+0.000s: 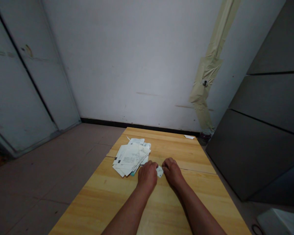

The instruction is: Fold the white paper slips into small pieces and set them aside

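Left hand [147,176] and right hand [172,173], as seen in the single head view, are set close together over the wooden table [161,209], with the small paper sheet [159,171] lying between them. By the left hand, the sheet appears to be clamped between curled fingers at its nine o'clock edge; by the right hand, whose fingers are also curled, the three o'clock edge is met or nearly met, and whether it is pinched cannot be told. At ten o'clock from the sheet, just beside the left hand, a loose pile of printed papers [131,156] is spread with its corners fanned unevenly. At one o'clock, near the table's far edge, a white scrap [189,137] is seen, well apart from both hands. The step in hand is judged to be the two-handed handling of one small sheet. For the next move, a light fingertip grip and a steady left hand would be called for, since thin paper is easily creased or torn.
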A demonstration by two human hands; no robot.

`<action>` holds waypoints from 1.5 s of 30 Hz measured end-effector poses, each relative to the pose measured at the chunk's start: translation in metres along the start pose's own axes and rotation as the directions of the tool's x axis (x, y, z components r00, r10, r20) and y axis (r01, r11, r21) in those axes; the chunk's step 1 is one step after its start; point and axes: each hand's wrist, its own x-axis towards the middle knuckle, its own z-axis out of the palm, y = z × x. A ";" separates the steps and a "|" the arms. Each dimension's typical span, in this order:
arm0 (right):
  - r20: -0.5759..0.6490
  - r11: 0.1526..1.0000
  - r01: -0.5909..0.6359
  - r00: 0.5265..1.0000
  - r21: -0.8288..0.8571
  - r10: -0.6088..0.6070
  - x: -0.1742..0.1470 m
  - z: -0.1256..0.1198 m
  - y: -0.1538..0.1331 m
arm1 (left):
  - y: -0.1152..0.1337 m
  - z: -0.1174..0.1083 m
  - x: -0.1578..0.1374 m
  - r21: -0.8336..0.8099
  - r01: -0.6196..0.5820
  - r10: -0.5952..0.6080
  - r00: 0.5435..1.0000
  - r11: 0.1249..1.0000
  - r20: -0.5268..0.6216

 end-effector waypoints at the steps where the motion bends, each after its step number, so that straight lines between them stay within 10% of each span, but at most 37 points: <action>1: -0.001 1.000 0.007 1.000 0.000 -0.007 0.000 0.000 0.001 | 0.000 0.000 0.000 -0.002 0.001 -0.001 1.000 1.000 -0.004; 29: -0.051 0.990 -0.143 0.988 0.005 0.143 0.000 0.002 -0.014 | 0.003 0.003 0.003 0.002 0.087 -0.087 0.996 0.996 0.008; 45: -0.125 0.934 -0.134 0.975 0.332 0.184 0.003 0.005 0.005 | 0.002 0.001 0.002 -0.011 0.086 -0.086 0.996 0.996 0.012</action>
